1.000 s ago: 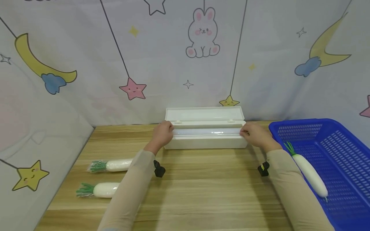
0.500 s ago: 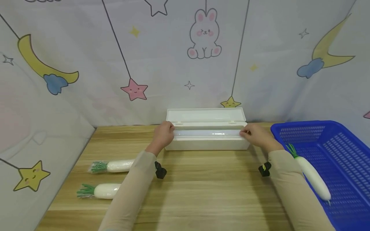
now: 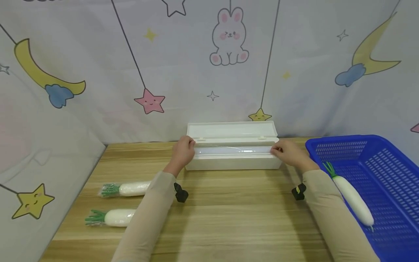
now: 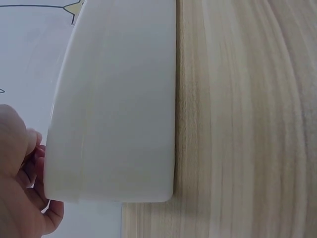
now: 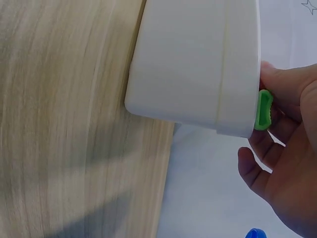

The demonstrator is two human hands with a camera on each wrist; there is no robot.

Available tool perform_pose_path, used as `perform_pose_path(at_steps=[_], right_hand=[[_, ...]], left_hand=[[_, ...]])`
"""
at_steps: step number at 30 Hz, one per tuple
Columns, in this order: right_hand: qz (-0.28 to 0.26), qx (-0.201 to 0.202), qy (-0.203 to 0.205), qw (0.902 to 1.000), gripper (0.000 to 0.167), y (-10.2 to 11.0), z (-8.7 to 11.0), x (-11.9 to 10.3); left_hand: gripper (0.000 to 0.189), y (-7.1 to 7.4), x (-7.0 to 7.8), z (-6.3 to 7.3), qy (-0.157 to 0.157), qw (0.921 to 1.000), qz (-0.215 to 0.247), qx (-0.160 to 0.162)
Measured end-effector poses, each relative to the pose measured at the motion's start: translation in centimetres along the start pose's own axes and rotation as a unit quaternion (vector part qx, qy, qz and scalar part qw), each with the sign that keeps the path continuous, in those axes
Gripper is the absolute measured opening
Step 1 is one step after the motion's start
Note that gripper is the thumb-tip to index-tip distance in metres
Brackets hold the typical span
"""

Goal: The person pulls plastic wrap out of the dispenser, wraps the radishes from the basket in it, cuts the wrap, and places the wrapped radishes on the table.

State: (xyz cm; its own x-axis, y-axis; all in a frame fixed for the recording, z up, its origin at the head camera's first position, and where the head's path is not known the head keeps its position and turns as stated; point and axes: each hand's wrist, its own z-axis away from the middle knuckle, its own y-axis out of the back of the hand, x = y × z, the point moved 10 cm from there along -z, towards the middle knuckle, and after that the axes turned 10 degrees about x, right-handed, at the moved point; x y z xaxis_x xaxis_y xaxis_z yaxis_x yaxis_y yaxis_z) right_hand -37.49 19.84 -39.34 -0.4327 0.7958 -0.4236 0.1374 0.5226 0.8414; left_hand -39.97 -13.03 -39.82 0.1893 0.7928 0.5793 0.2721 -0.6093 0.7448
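Note:
A long white cling film box (image 3: 233, 163) stands at the back of the table with its lid (image 3: 232, 129) raised. Inside it lies a shiny roll of cling film (image 3: 222, 150). At the box's left end my left hand (image 3: 183, 151) pinches the film's edge, fingertips partly hidden behind the box wall in the left wrist view. My right hand (image 3: 289, 153) pinches the film at the right end, thumb against the index finger. Beside these fingers a small green piece (image 5: 264, 110) sits on the box rim in the right wrist view.
Two white radishes with green tops, an upper radish (image 3: 134, 189) and a lower radish (image 3: 119, 217), lie wrapped on the left, partly behind my left sleeve. On the right, a blue basket (image 3: 363, 141) holds another radish (image 3: 353, 200). A patterned cloth (image 3: 183, 72) hangs behind the table.
My left hand has shifted very slightly left at the box end, and a faint film edge now shows above the roll. The right hand, box and radishes keep their places.

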Motion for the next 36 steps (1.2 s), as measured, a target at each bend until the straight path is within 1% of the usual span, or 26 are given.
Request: perform_pose_path(at_steps=[6,12,17,22,28,31,36], right_hand=[[-0.011,-0.012,-0.068,0.9975,0.023,-0.6,-0.3,0.5],[-0.015,-0.024,-0.097,0.9949,0.030,-0.7,-0.5,0.9],[-0.027,-0.031,-0.113,0.9928,0.035,-0.6,-0.7,1.3],[-0.023,-0.039,-0.103,0.9937,0.037,-0.6,-1.2,1.1],[-0.015,-0.041,-0.083,0.9956,0.037,-0.5,-1.5,1.0],[-0.008,-0.037,-0.065,0.9971,0.036,-0.4,-1.7,0.8],[0.007,-0.039,-0.040,0.9984,0.028,-0.6,-1.9,0.6]], left_hand=[[0.023,0.0,-0.2,-0.1,0.010,0.9999,-0.006,0.001],[0.026,-0.3,-0.4,-0.3,0.025,0.9997,-0.004,-0.005],[0.026,-0.2,-0.4,-0.6,0.035,0.9994,0.001,0.001],[0.026,-0.2,-0.5,-0.8,0.046,0.9990,0.001,-0.001],[0.026,-0.2,-0.3,-1.0,0.046,0.9989,0.000,-0.001],[0.027,-0.2,-0.3,-1.1,0.051,0.9987,-0.004,0.001],[0.028,-0.3,-0.3,-1.3,0.059,0.9983,-0.006,0.002]])
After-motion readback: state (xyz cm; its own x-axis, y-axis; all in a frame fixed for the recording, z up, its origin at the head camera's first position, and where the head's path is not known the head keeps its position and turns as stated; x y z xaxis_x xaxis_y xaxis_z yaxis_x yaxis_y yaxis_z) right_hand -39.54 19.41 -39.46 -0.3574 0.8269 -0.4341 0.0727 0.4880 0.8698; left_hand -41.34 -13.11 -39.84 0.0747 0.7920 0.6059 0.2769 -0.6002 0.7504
